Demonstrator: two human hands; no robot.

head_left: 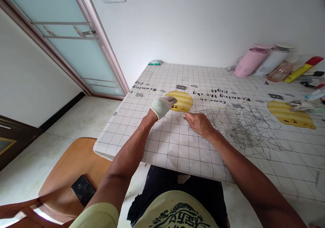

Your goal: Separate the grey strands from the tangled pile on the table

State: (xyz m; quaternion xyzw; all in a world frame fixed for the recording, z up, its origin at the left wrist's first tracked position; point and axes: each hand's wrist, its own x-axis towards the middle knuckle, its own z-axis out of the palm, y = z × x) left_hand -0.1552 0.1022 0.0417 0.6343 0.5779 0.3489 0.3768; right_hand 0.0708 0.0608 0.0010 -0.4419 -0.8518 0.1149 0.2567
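A pale glove covers my left hand (163, 106), whose fingers are pinched together above a yellow printed balloon on the tablecloth (162, 143). My bare right hand (199, 123) is a short way to the right and nearer to me, its thumb and fingertips pressed together. What either pinch holds is too small to make out. Beside and beyond my right hand, a loose tangle of thin dark wire or thread (241, 130) spreads over the cloth. The two hands are apart.
Pink (251, 61) and white cylindrical devices, a bottle and a yellow-red box (301, 70) stand at the back right, near a crumpled glove (308, 106). A green-white packet (155, 62) lies at the back left corner. A wooden chair (73, 157) with a black object is at the left.
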